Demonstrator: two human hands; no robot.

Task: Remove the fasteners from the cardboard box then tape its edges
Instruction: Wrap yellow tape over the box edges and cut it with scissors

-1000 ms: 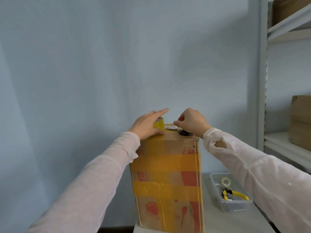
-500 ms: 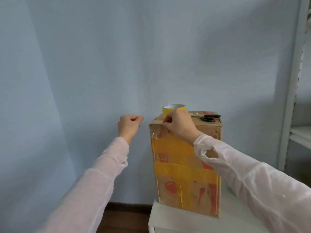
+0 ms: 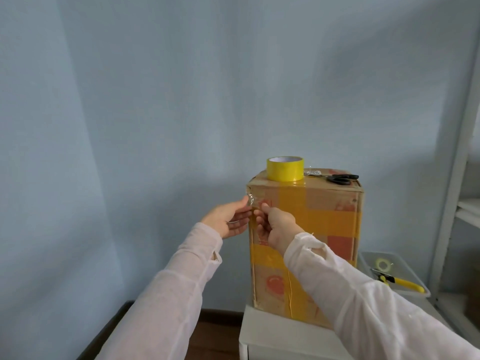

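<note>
The tall, worn cardboard box [image 3: 311, 198] stands upright, banded with yellow tape and red print. Its upper left vertical edge runs between the left fingers [image 3: 240, 216] and the right fingers [image 3: 262, 216]. A crinkled clear strip [image 3: 251, 201] sticks up off that edge, pinched by both. The yellow roll [image 3: 285, 168] lies flat on the box top, above the right fingers. Black scissors [image 3: 341, 178] lie farther right.

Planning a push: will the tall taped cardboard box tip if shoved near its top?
Probably tippy: the tall taped cardboard box stands on end on a white table. Likely stiff: tape bands wrap it. A shove may shed the yellow tape roll and black scissors on top.
</note>
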